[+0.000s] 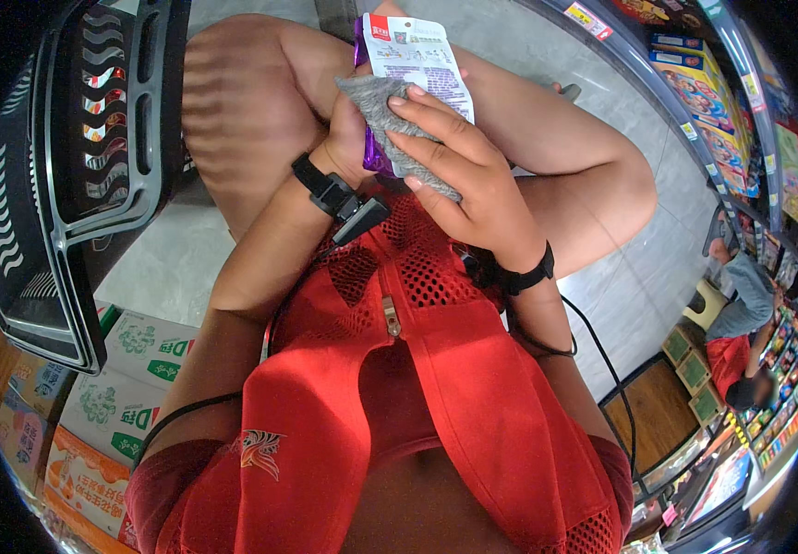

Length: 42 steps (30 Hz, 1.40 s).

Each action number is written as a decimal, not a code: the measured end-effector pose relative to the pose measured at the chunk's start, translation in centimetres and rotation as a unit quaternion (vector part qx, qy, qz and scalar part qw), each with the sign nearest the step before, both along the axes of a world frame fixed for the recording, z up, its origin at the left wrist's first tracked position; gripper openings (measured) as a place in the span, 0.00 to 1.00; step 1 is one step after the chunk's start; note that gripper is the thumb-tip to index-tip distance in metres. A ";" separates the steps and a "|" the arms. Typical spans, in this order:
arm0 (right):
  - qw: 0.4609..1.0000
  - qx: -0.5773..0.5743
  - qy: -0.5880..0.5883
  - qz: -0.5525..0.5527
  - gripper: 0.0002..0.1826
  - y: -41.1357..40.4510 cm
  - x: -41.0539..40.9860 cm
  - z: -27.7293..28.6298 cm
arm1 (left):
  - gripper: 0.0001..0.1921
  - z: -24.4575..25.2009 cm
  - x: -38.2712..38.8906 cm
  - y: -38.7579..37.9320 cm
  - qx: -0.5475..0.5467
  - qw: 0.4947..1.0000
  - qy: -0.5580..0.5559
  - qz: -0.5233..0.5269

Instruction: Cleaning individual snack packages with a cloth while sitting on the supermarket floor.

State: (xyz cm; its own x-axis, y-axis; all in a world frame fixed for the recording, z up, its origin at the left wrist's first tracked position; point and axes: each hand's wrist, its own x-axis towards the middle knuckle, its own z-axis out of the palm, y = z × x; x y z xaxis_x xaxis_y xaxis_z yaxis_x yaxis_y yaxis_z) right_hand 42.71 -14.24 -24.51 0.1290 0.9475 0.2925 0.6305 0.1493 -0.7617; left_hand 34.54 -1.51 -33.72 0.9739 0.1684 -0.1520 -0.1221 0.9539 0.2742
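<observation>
A purple and white snack pouch [427,52] is held above my lap, its printed white back facing up. My left hand [349,135] grips it from the left side and from behind, with most of the fingers hidden by the pouch and the cloth. My right hand [465,159] presses a folded grey cloth [399,121] flat on the lower part of the pouch, fingers spread over the cloth. The cloth's pointed end reaches past the pouch's left edge. Black straps circle both wrists.
Black plastic crates [77,228] stand at the left, above printed cartons [122,388]. Shelves with boxed goods [704,104] curve along the right. Another person [742,325] in a red top is by the shelves at the far right. A black cable [603,339] hangs by my right arm.
</observation>
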 end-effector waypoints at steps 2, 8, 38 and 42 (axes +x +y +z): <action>1.000 0.003 0.004 0.000 0.19 0.0 0.0 0.0 | 0.46 0.7 0.1 0.1 0.011 1.000 0.015 -0.005; 1.000 0.003 0.002 0.024 0.19 0.0 -0.1 0.2 | 0.41 -0.1 0.1 0.5 -0.027 0.999 0.045 -0.014; 0.999 0.031 -0.005 0.001 0.22 0.3 0.0 -0.8 | 0.28 0.8 -0.1 0.3 -0.083 0.996 0.013 0.026; 1.000 0.028 -0.006 0.006 0.21 0.2 0.1 -0.8 | 0.29 -0.5 -0.2 0.5 -0.073 0.995 -0.058 0.028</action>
